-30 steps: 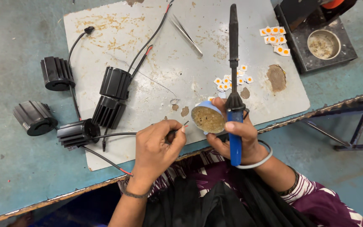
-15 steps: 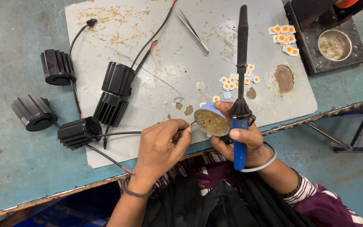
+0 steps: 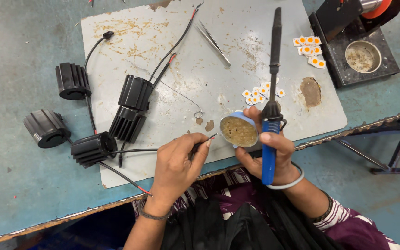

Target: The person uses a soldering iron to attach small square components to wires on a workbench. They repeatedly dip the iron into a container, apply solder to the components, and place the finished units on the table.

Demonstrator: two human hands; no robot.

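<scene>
- The thin black wire [image 3: 163, 149] is pinched between the thumb and fingers of the left hand [image 3: 178, 164], and its bare tip points at the small blue tub of brownish paste [image 3: 239, 131], just short of its rim.
- The right hand [image 3: 268, 155] grasps two things at once: the tub, cupped in the fingers near the table's front edge, and the blue-handled soldering iron [image 3: 271, 92], whose dark shaft stands away from the body over the grey work mat [image 3: 255, 28].
- The wire runs left to a black finned housing [image 3: 92, 148] lying on the mat's left edge.
- To do this dip well, by judgement, only the stripped end should touch the paste, the tub should be held level, and the iron's hot end should stay clear of the wire's sleeve and of the fingers.
- Four more finned housings lie nearby: two [image 3: 134, 92] stacked on the mat, two [image 3: 47, 128] off it on the blue-green table [image 3: 15, 194].
- Tweezers [image 3: 214, 38] lie further up the mat; small white-and-orange chips [image 3: 259, 92] sit beside the iron's shaft, with more [image 3: 310, 50] near a black stand holding a round metal cup [image 3: 360, 56].
</scene>
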